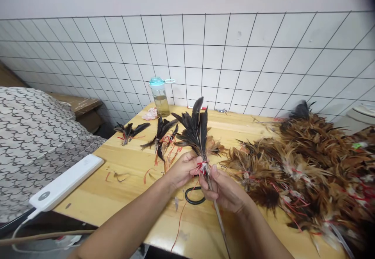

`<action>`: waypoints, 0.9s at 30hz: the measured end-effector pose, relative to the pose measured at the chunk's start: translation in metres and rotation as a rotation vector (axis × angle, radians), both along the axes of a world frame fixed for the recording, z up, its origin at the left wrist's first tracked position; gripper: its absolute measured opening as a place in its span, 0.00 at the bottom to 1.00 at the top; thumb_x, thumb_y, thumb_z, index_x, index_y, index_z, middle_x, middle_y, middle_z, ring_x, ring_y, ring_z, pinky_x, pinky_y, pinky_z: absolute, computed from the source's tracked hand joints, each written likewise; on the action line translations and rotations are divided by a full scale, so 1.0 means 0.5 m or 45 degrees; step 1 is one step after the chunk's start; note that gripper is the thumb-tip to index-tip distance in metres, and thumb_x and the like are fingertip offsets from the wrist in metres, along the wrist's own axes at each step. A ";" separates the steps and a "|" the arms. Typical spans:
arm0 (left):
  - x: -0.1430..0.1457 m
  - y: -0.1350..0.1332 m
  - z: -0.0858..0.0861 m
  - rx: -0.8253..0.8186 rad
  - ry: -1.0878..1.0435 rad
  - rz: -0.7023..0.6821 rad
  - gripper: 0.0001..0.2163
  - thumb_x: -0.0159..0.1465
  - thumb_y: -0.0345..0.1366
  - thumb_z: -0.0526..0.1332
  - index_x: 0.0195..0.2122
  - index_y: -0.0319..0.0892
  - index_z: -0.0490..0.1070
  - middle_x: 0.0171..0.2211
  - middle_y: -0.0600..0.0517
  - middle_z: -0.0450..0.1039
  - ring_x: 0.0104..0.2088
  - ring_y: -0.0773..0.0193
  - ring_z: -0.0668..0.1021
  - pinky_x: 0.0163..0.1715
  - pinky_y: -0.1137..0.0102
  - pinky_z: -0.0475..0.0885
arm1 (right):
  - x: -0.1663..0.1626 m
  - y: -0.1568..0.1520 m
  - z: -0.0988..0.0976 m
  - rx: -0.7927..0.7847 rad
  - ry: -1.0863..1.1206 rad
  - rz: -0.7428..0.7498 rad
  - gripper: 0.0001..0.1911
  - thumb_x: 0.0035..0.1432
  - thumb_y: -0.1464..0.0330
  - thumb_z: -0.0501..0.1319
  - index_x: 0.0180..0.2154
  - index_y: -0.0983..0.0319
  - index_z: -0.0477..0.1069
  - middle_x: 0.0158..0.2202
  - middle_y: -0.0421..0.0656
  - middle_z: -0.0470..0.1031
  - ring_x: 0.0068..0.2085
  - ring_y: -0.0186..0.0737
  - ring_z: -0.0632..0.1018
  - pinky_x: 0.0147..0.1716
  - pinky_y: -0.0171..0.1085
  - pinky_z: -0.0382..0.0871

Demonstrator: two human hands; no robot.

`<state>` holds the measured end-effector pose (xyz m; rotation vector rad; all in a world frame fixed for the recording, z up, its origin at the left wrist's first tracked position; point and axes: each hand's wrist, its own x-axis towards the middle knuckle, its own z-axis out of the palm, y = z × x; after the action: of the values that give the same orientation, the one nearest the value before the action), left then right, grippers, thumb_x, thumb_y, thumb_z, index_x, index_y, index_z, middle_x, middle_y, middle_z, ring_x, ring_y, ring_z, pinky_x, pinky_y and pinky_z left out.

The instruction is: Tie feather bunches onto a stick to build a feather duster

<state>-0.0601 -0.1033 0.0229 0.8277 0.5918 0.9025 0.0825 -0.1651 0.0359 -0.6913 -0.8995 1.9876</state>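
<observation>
Black feathers (197,132) fan out from the top of a thin stick (220,224), bound at their base with red string (202,167). My left hand (185,169) pinches the string binding from the left. Around the stick just below the binding, my right hand (224,188) has its fingers closed. A loose end of red string hangs down toward the table's front edge. Behind my hands lies a black loop (195,196), perhaps a scissors handle, partly hidden. Two small bunches of black feathers, a left bunch (130,131) and a nearer bunch (161,134), lie beyond my left hand.
Brown feather bundles (293,161) tied with red string are heaped on the right of the wooden table (117,188). A bottle (161,99) with a blue lid stands at the back, beside crumpled tissue (150,113). A white power strip (67,181) lies along the left edge.
</observation>
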 end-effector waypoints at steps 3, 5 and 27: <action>-0.001 0.002 0.003 0.041 0.013 -0.035 0.18 0.48 0.43 0.74 0.28 0.34 0.73 0.19 0.54 0.69 0.18 0.75 0.68 0.21 0.78 0.65 | 0.003 0.003 -0.004 -0.011 0.052 0.011 0.22 0.55 0.52 0.63 0.36 0.65 0.69 0.24 0.35 0.60 0.18 0.22 0.55 0.18 0.30 0.40; 0.000 0.004 0.005 0.079 0.007 -0.060 0.17 0.51 0.44 0.72 0.27 0.34 0.71 0.16 0.55 0.67 0.17 0.75 0.67 0.21 0.78 0.65 | 0.001 0.005 -0.006 -0.041 0.105 -0.058 0.19 0.55 0.55 0.65 0.35 0.64 0.68 0.22 0.32 0.55 0.17 0.21 0.52 0.18 0.29 0.39; 0.002 0.013 0.008 0.086 -0.358 0.052 0.15 0.62 0.42 0.64 0.24 0.37 0.68 0.20 0.56 0.57 0.24 0.71 0.63 0.29 0.73 0.65 | 0.011 0.004 0.025 0.034 -0.071 -0.335 0.21 0.52 0.53 0.66 0.36 0.63 0.66 0.19 0.29 0.49 0.17 0.22 0.47 0.16 0.28 0.36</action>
<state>-0.0593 -0.0970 0.0271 0.7348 0.3353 1.0599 0.0883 -0.1631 0.0482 -0.8097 -0.8207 1.7278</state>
